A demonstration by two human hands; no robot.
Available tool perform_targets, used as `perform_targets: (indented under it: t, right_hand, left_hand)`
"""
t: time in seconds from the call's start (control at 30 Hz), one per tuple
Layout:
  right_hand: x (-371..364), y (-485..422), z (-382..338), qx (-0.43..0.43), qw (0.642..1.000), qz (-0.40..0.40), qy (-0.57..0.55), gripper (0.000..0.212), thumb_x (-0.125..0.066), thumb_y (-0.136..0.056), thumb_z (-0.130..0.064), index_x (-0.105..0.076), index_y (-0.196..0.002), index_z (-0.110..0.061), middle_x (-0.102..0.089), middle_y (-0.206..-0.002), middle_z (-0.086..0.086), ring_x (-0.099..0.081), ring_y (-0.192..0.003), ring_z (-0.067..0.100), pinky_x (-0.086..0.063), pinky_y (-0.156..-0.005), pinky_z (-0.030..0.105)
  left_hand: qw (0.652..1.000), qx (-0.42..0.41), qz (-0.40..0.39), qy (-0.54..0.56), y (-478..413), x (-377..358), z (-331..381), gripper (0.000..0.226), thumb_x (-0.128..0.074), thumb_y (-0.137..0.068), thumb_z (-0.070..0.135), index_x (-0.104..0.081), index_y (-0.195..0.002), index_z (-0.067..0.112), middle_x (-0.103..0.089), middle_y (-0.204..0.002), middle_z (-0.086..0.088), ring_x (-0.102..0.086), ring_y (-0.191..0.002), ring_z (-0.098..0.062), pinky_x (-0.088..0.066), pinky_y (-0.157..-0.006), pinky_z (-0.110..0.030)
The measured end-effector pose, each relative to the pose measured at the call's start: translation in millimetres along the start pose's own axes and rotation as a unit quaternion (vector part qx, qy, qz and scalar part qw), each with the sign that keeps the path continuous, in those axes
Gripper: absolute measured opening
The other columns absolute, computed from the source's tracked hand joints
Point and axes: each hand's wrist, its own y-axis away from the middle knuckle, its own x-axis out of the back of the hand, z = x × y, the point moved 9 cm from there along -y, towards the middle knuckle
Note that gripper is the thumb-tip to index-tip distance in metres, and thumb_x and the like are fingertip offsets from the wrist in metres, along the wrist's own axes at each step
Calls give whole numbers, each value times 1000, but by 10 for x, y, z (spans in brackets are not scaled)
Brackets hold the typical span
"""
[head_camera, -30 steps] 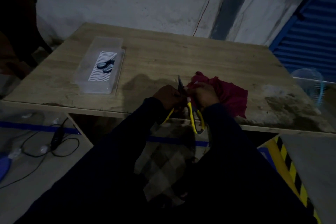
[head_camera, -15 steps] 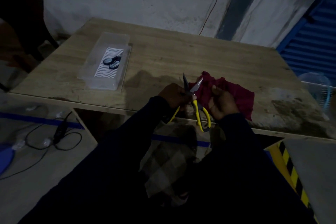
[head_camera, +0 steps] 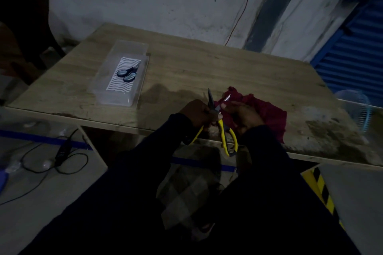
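Yellow-handled scissors (head_camera: 227, 136) are held upright over the near edge of the wooden table (head_camera: 207, 64), blades spread apart. My left hand (head_camera: 195, 114) grips them around the left handle and the pivot. My right hand (head_camera: 243, 117) reaches in from the right. Its thumb lies on the right-hand blade near the pivot and its other fingers curl underneath. A crumpled red cloth (head_camera: 267, 109) lies on the table behind and under my right hand.
A clear plastic box (head_camera: 103, 91) at the table's left holds small blue-handled scissors (head_camera: 126, 73). Cables and a power strip (head_camera: 62, 151) lie on the floor at left. A small blue fan (head_camera: 358, 107) stands at the right edge. Yellow-black hazard tape (head_camera: 322, 190) marks the lower right.
The scissor blades have opened wider. My right hand drew back onto the red cloth, then returned to the right blade. The camera view shifted a little.
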Motion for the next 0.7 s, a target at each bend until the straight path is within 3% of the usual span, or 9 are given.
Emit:
perform_targets:
  t: [0.07, 0.17, 0.3, 0.4, 0.47, 0.5, 0.6, 0.7]
  right_hand:
    - [-12, 15, -1, -23, 999, -8, 28, 8, -59, -91, -1, -65, -95, 0, -67, -77, 12, -66, -59, 18, -54, -52, 24]
    - [5, 8, -11, -36, 998, -8, 47, 25, -63, -89, -5, -64, -113, 4, -68, -96, 16, -67, -79, 24, -57, -71, 31]
    - [108, 4, -32, -50, 996, 64, 35, 31, -72, -81, -3, -66, -111, 4, -69, -101, 17, -68, -72, 23, -54, -51, 23]
    - [167, -43, -2, -61, 993, 97, -4, 46, -80, -70, -5, -66, -113, 6, -71, -102, 16, -72, -78, 29, -57, -57, 30]
    - [178, -32, 11, -61, 991, 113, -28, 38, -79, -73, -8, -65, -107, 3, -70, -95, 15, -72, -64, 24, -56, -52, 30]
    - [182, -23, 9, -55, 990, 121, -38, 33, -79, -76, -8, -66, -105, 1, -71, -94, 14, -72, -65, 24, -57, -52, 31]
    - [136, -20, 22, -31, 991, 117, -50, 35, -77, -77, -5, -70, -111, 0, -72, -105, 19, -71, -91, 32, -61, -74, 40]
    - [40, 33, 17, -1, 996, 93, 8, 23, -74, -77, 1, -73, -100, 4, -73, -99, 22, -71, -86, 32, -59, -76, 38]
  left_hand:
    - [1000, 5, -10, 1, -11, -15, 6, 35, -79, -84, 34, -78, -76, 0, -67, -52, -5, -61, -46, -16, -54, -62, -31]
    - [1000, 12, -23, 12, -27, -29, -4, 36, -79, -83, 33, -77, -76, -3, -68, -55, -10, -61, -48, -18, -54, -64, -32]
    - [999, 20, -27, 23, 16, -32, 27, 35, -78, -85, 27, -76, -79, -8, -65, -57, -16, -58, -45, -18, -50, -54, -26]
    - [1000, 14, -20, 19, 18, -23, 9, 37, -78, -85, 30, -76, -79, -7, -68, -71, -29, -60, -49, -20, -48, -56, -26]
    - [1000, 17, -22, 0, 17, -30, -8, 40, -77, -85, 34, -76, -78, -5, -69, -66, -22, -61, -49, -16, -47, -56, -21]
    - [1000, 16, -19, -9, 22, -34, -14, 41, -76, -86, 36, -76, -78, -5, -68, -58, -14, -61, -47, -13, -46, -54, -17]
    - [1000, 5, 5, -14, 42, -2, 5, 41, -75, -86, 38, -78, -75, -1, -64, -47, 1, -61, -45, -7, -45, -54, -13]
    - [1000, 6, 20, 3, 35, 36, 11, 32, -78, -84, 35, -78, -67, 9, -65, -49, -2, -62, -49, -12, -48, -57, -20]
